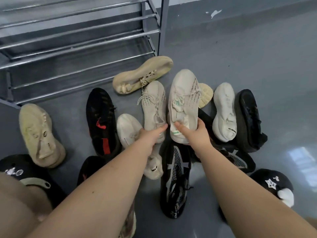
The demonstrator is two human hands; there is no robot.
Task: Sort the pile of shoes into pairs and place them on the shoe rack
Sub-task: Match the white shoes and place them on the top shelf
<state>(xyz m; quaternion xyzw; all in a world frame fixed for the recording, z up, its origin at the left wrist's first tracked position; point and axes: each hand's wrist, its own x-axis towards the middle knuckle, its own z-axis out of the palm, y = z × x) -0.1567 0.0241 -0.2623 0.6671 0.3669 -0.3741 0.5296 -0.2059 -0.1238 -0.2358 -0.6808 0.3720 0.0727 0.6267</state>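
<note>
A black slipper (pixel 15 170) at far left is cut off by the person's leg. The shoe rack (pixel 82 40) stands bare behind the pile on the grey floor (pixel 257 66). The left hand (pixel 149 136) has its grip round one cream knit sneaker (pixel 154 103); the right hand (pixel 197 133) grips the heel of its match (pixel 185 98). Black shoes beneath are half hidden.

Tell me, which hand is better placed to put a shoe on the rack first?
Probably the left hand. It grips a pale knit shoe on the side nearer the metal rack, which stands to the upper left. The right hand holds the matching shoe farther from it.
</note>
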